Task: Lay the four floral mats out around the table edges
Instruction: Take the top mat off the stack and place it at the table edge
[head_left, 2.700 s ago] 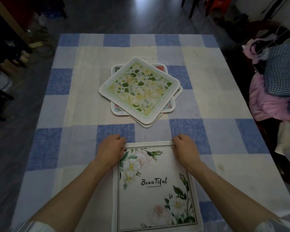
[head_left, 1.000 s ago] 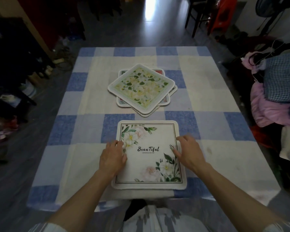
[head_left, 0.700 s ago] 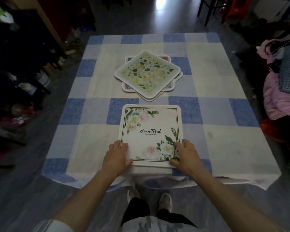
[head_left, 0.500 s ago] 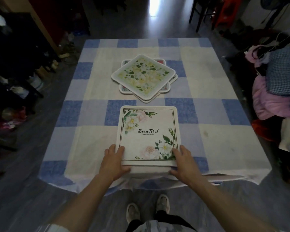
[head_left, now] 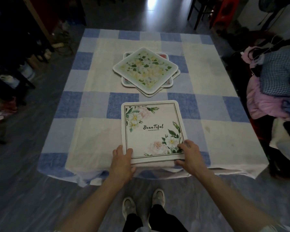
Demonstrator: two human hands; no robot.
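Note:
A white floral mat (head_left: 151, 129) printed "Beautiful" lies flat at the near edge of the table, its long side running away from me. My left hand (head_left: 122, 160) grips its near left corner, thumb under the edge. My right hand (head_left: 190, 156) grips its near right corner the same way. A stack of three floral mats (head_left: 145, 71) sits at the table's middle, the top one green and yellow, turned diamond-wise over the two beneath.
The table carries a blue and cream checked cloth (head_left: 84, 124) that hangs over the near edge. A pile of pink and blue clothes (head_left: 273, 87) crowds the right side. Dark clutter (head_left: 10, 67) lines the left. Chairs (head_left: 199, 9) stand beyond the far edge.
Both hands slid from the mat's far corners back along its sides to its near corners. The view pulled back from the table, and the mat now lies at the near edge.

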